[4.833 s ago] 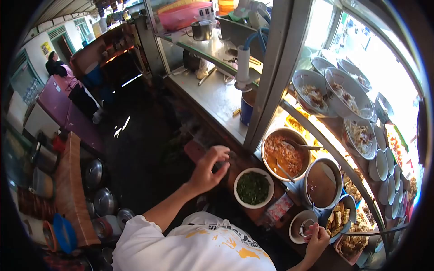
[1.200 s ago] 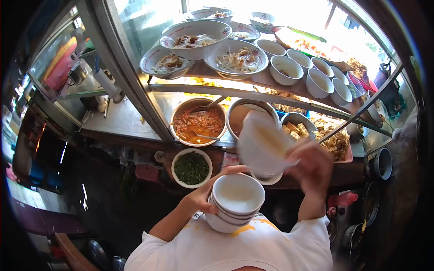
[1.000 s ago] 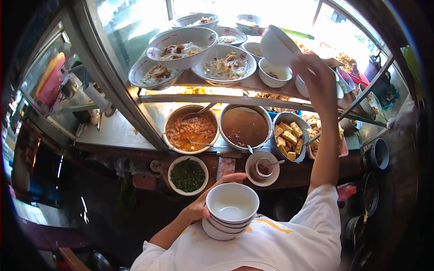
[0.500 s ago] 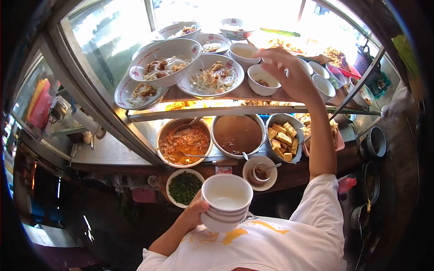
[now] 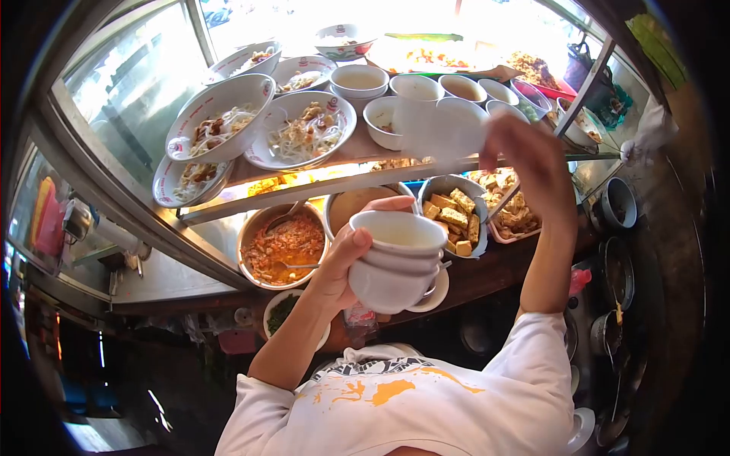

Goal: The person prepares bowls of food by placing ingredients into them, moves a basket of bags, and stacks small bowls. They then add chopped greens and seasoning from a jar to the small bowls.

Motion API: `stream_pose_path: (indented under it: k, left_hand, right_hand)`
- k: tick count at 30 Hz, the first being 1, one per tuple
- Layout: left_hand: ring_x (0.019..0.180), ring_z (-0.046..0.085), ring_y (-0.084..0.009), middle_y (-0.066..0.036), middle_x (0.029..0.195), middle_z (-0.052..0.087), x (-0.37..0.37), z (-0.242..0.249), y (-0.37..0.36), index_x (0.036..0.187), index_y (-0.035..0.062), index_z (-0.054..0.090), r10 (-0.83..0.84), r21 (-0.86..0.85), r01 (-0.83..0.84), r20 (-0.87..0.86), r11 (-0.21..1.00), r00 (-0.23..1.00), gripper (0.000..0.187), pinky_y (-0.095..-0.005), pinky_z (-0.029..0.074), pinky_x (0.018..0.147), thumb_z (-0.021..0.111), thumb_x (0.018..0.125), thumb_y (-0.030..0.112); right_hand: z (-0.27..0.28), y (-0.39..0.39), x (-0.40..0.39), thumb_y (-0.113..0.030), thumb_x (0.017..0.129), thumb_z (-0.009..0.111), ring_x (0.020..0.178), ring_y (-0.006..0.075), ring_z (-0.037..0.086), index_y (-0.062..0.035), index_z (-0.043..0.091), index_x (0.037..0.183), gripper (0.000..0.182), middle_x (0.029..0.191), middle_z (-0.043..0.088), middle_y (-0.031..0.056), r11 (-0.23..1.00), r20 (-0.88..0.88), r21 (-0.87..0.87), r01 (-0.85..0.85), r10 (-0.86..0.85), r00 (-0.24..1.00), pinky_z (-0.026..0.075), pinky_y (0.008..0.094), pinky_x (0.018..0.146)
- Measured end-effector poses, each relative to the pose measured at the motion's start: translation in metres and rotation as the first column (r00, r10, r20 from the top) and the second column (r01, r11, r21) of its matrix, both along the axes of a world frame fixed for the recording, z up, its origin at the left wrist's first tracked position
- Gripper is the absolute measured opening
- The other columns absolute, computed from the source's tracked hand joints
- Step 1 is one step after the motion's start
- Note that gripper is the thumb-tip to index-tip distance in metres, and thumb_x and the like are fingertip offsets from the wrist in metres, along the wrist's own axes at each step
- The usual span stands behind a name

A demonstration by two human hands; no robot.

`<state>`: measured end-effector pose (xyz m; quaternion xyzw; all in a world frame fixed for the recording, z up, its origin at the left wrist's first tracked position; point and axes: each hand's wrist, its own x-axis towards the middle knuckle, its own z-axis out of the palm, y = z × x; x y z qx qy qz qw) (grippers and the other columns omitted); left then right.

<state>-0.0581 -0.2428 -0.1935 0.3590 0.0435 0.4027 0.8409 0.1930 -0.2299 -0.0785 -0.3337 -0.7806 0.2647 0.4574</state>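
My left hand (image 5: pixel 351 254) is wrapped around a stack of white bowls (image 5: pixel 391 277), held tilted above the counter front. Smeared by motion, my right hand (image 5: pixel 525 156) is over the shelf's front edge, its fingers at the side of a blurred white bowl (image 5: pixel 455 131); it appears to grip that bowl. Behind it stand more small white bowls, one of them a bowl of pale liquid (image 5: pixel 359 79). A large bowl of noodles and sprouts (image 5: pixel 308 137) sits on the shelf to the left, beside a tilted bowl with similar food (image 5: pixel 220 121).
Below the shelf are a pot of red-orange food (image 5: pixel 281 247), a container of fried tofu (image 5: pixel 454 216) and a partly hidden pot of brown sauce (image 5: pixel 350 201). A metal rail (image 5: pixel 334 190) runs along the shelf front. Glass panes enclose the left side. Dark pans (image 5: pixel 617 201) stand at right.
My left hand has raised the bowl stack, now in front of the sauce pot. My right hand has come lower and nearer, with a white bowl blurred beside its fingers. The view has shifted right.
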Motion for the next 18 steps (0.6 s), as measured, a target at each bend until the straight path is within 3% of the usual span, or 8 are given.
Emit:
stream_pose_path:
  k: [2, 4, 7, 10, 11, 14, 17, 18]
  left_hand:
    - [0.11, 0.06, -0.0234, -0.017, 0.121, 0.057, 0.007, 0.002, 0.001, 0.135, 0.0009, 0.04, 0.034, -0.008, -0.034, -0.016, 0.999, 0.999, 0.085, -0.0384, 0.051, 0.094, 0.077, 0.075, 0.049]
    - [0.109, 0.061, -0.0232, -0.016, 0.12, 0.058, 0.011, -0.001, 0.006, 0.133, 0.0004, 0.041, 0.079, 0.011, -0.079, -0.045, 0.997, 0.996, 0.086, -0.0388, 0.052, 0.094, 0.077, 0.074, 0.051]
    - [0.108, 0.061, -0.022, -0.015, 0.119, 0.059, 0.011, -0.005, 0.009, 0.131, -0.0021, 0.043, 0.151, 0.008, -0.152, -0.133, 0.988, 0.98, 0.086, -0.037, 0.051, 0.093, 0.077, 0.074, 0.052]
    - [0.108, 0.061, -0.0216, -0.015, 0.117, 0.06, 0.014, -0.001, 0.012, 0.128, -0.0025, 0.045, 0.181, 0.007, -0.182, -0.143, 0.983, 0.973, 0.081, -0.0357, 0.051, 0.093, 0.076, 0.076, 0.05]
    - [0.107, 0.061, -0.0214, -0.015, 0.117, 0.06, 0.016, 0.0, 0.013, 0.127, -0.0024, 0.046, 0.188, 0.001, -0.189, -0.138, 0.982, 0.973, 0.079, -0.0354, 0.05, 0.093, 0.076, 0.076, 0.05]
    - [0.107, 0.061, -0.021, -0.014, 0.116, 0.061, 0.025, 0.002, 0.021, 0.126, -0.0019, 0.048, 0.179, -0.034, -0.184, -0.116, 0.982, 0.977, 0.073, -0.0355, 0.05, 0.093, 0.073, 0.08, 0.048]
    - [0.105, 0.062, -0.0205, -0.015, 0.118, 0.061, 0.032, 0.002, 0.029, 0.127, -0.0015, 0.048, 0.18, -0.049, -0.186, -0.105, 0.981, 0.978, 0.067, -0.0358, 0.051, 0.091, 0.069, 0.084, 0.046]
    - [0.104, 0.063, -0.0204, -0.015, 0.118, 0.061, 0.034, 0.003, 0.033, 0.127, -0.0014, 0.048, 0.175, -0.048, -0.18, -0.101, 0.982, 0.979, 0.067, -0.0357, 0.052, 0.09, 0.068, 0.085, 0.046]
  right_hand:
    - [0.009, 0.042, 0.013, -0.013, 0.097, 0.05, 0.073, 0.0135, 0.061, 0.0033, 0.063, 0.1, 0.022, 0.081, 0.064, 0.0066, 0.951, 0.14, 0.271, 0.151, -0.194, 0.971, 0.05, 0.0291, 0.068]
    - [0.006, 0.086, 0.015, -0.013, 0.097, 0.052, 0.072, 0.0128, 0.06, 0.0043, 0.063, 0.102, 0.021, 0.078, 0.063, 0.0084, 0.888, 0.194, 0.384, 0.253, -0.346, 0.918, 0.049, 0.0263, 0.067]
    - [-0.012, 0.137, 0.018, -0.013, 0.095, 0.055, 0.076, 0.017, 0.062, 0.0022, 0.064, 0.107, 0.021, 0.083, 0.066, 0.0101, 0.894, 0.267, 0.369, 0.256, -0.365, 0.892, 0.049, 0.0295, 0.071]
    - [-0.027, 0.163, 0.022, -0.017, 0.092, 0.056, 0.08, 0.0253, 0.064, -0.0032, 0.066, 0.109, 0.023, 0.091, 0.068, 0.012, 0.894, 0.441, 0.425, 0.145, -0.344, 0.829, 0.05, 0.035, 0.078]
    - [-0.024, 0.16, 0.02, -0.021, 0.093, 0.057, 0.086, 0.0275, 0.064, -0.0043, 0.066, 0.11, 0.026, 0.097, 0.067, 0.0127, 0.934, 0.505, 0.33, 0.136, -0.296, 0.81, 0.049, 0.0372, 0.08]
    - [-0.017, 0.146, 0.015, -0.023, 0.094, 0.055, 0.091, 0.0258, 0.062, -0.0023, 0.066, 0.109, 0.027, 0.106, 0.066, 0.012, 0.879, 0.44, 0.457, 0.14, -0.36, 0.823, 0.049, 0.0367, 0.081]
    - [-0.001, 0.103, 0.012, -0.022, 0.095, 0.053, 0.097, 0.0223, 0.061, 0.0003, 0.066, 0.107, 0.029, 0.11, 0.064, 0.0102, 0.934, 0.299, 0.358, -0.02, -0.094, 0.95, 0.048, 0.0352, 0.082]
    - [0.011, 0.073, 0.008, -0.022, 0.095, 0.052, 0.095, 0.0195, 0.061, -0.0003, 0.068, 0.105, 0.028, 0.108, 0.064, 0.009, 0.992, 0.295, 0.12, -0.047, 0.01, 0.955, 0.048, 0.0324, 0.08]
